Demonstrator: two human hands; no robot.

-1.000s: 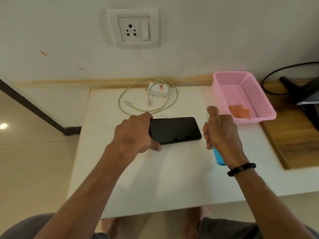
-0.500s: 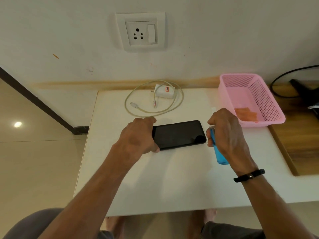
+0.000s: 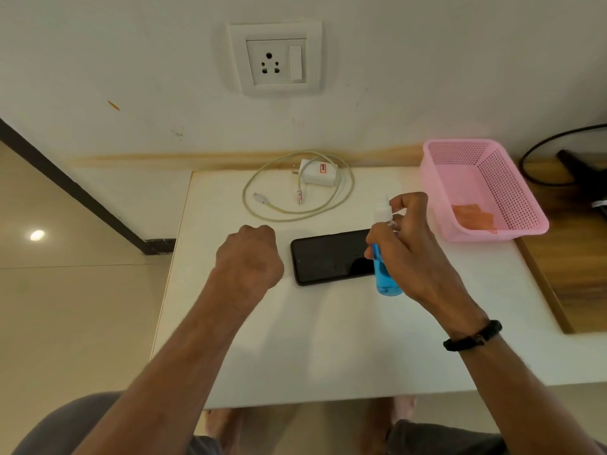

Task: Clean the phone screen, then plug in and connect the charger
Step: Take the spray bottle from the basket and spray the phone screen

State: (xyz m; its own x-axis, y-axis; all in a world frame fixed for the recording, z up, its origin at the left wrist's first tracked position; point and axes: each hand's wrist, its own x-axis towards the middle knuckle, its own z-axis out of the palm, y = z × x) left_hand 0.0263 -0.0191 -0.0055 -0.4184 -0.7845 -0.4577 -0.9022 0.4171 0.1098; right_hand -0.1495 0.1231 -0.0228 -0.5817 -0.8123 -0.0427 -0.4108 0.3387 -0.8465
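Phone [image 3: 331, 256] lies flat on the table [image 3: 328, 339]; right hand [image 3: 410, 254] grips a blue spray bottle [image 3: 384, 257] over it, left hand [image 3: 249, 257] curled into a fist, holding nothing.

The phone [image 3: 330, 256] is glossy black. The spray bottle [image 3: 385, 254] holds clear blue liquid under a white nozzle. The charger [image 3: 319, 172] is white with a small orange-red label, its cable [image 3: 297, 192] pale cream. The basket [image 3: 499, 178] is pink with a fine perforated mesh, and an orange cloth [image 3: 473, 216] lies inside. The tabletop [image 3: 328, 339] is off-white. The wristband [image 3: 473, 336] is black.
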